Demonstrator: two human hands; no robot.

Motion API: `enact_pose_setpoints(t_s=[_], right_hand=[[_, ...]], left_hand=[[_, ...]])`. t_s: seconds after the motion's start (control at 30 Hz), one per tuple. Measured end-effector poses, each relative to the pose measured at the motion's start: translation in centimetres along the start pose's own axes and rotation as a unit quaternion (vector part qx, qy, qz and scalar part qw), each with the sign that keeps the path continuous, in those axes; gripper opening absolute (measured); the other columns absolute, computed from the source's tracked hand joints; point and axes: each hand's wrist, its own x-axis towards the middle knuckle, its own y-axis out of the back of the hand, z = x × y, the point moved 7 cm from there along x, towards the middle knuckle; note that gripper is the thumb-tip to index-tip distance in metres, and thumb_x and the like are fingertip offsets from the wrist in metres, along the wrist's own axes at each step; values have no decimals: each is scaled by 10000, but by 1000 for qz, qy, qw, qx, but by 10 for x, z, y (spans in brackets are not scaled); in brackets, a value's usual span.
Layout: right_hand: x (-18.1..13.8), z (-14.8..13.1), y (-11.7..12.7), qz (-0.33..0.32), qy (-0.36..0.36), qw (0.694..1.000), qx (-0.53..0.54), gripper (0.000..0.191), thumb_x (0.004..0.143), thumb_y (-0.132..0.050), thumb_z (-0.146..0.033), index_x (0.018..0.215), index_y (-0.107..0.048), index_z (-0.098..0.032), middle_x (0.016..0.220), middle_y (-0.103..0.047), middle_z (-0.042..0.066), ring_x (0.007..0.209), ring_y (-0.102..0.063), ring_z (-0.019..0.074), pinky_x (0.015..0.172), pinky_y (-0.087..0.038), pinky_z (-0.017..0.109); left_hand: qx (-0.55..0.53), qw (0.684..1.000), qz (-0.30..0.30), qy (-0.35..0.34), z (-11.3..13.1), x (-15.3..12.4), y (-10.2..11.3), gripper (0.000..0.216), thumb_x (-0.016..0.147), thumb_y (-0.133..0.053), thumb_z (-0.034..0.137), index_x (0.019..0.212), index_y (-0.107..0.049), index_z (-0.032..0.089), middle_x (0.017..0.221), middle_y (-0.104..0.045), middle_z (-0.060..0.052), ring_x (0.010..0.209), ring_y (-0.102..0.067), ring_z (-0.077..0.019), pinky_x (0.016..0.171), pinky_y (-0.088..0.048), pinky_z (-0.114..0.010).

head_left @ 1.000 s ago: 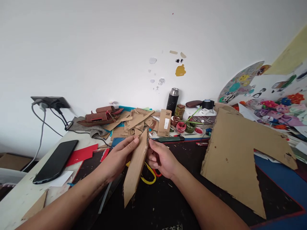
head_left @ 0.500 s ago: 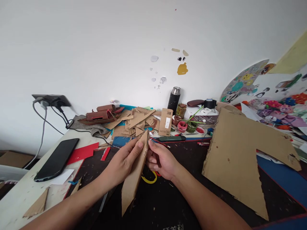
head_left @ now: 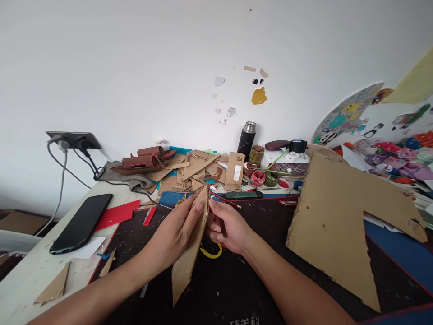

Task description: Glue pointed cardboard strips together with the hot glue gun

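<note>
My left hand (head_left: 181, 221) is closed round a pointed strip of brown cardboard (head_left: 185, 273), thumb flat on its face. The strip stands tilted, its upper tip leaning away from me and its lower end slanting to a point. At the strip's right edge, near the upper tip, my right hand (head_left: 228, 225) is closed, with the thumb at the torn edge and the other fingers curled. Its fingertips are partly hidden behind the strip. Beneath my hands, a yellow scissors-like handle (head_left: 212, 255) shows on the dark mat (head_left: 233, 289).
A large notched cardboard sheet (head_left: 331, 221) lies to the right. Cardboard scraps (head_left: 192, 171), a brown model boat (head_left: 142, 162), paint pots (head_left: 259, 177), a green cutter (head_left: 244, 195) and a black flask (head_left: 246, 140) line the back. A phone (head_left: 81, 222) and red paper (head_left: 118, 214) lie left.
The view has shifted slightly. My left thumb sits a little closer to the strip's right edge. Both hands otherwise keep nearly the same place on the strip.
</note>
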Motion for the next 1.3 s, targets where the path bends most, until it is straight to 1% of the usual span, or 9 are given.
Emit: enact_pose_setpoints(t_s=[0.27,0.73,0.93,0.97,1.03,1.1,1.13,1.23,1.3], right_hand=[[-1,1,-2,-12,-6,1000,-4,595,772,-821,-715,774,-518,-203,485,-427,-102,369,-302,45,374,-186,182],[0,0,-1,-4,4,1000,-10,594,761,-831,-708,775,-523,-200,496,-428,-98,383,-296,45,374,-193,180],[-1,-5,-2,11,23,999,-36,560,819,-766,-722,825,-554,-203,531,-452,-91,375,-329,55,380,-184,198],[-1,-7,-1,12,30,998,-49,541,843,-741,-718,871,-586,-200,547,-454,-91,379,-329,58,383,-180,205],[-2,-12,1,19,47,994,-99,519,892,-686,-704,965,-646,-192,578,-449,-86,397,-327,69,396,-185,222],[-3,-18,5,45,82,977,-191,486,934,-652,-668,1004,-686,-189,593,-438,-77,438,-347,87,433,-232,239],[-4,-21,7,61,105,960,-252,453,953,-645,-640,1006,-701,-193,598,-443,-69,470,-374,99,466,-265,247],[-8,-27,6,94,176,867,-457,336,999,-639,-540,1002,-735,-218,639,-511,-33,590,-490,139,584,-335,274],[-8,-23,1,87,183,807,-554,304,997,-659,-516,1055,-744,-229,672,-570,-19,615,-532,152,624,-352,289]], left_hand=[[4,1000,4,-8,5,-2,0,443,1036,-511,562,1246,-711,227,1224,-757,-86,1117,-672,-304,1004,-500,-324],[37,999,9,5,3,-1,0,449,1024,-496,582,1184,-696,214,1155,-763,-105,1084,-682,-318,988,-503,-358],[-32,999,-8,34,-4,15,16,510,924,-628,678,1085,-776,218,1059,-790,-61,1058,-686,-324,926,-539,-344],[-43,998,7,55,-8,19,24,540,886,-670,696,1077,-784,204,1048,-793,-62,1017,-691,-320,876,-548,-337],[-86,985,109,100,-20,24,51,613,827,-717,726,1115,-786,190,1016,-800,-67,928,-699,-307,755,-553,-323],[-127,963,202,125,-29,26,76,637,809,-743,707,1188,-777,196,1007,-807,-67,896,-708,-300,698,-559,-318],[-146,957,212,131,-33,28,82,633,808,-755,686,1211,-771,198,993,-809,-68,886,-714,-300,695,-570,-323],[-187,951,215,121,-38,35,92,585,799,-789,634,1193,-777,202,967,-818,-62,867,-729,-294,708,-589,-329],[-206,951,206,104,-39,38,93,581,780,-811,618,1185,-778,203,995,-822,-64,893,-738,-296,735,-596,-333]])
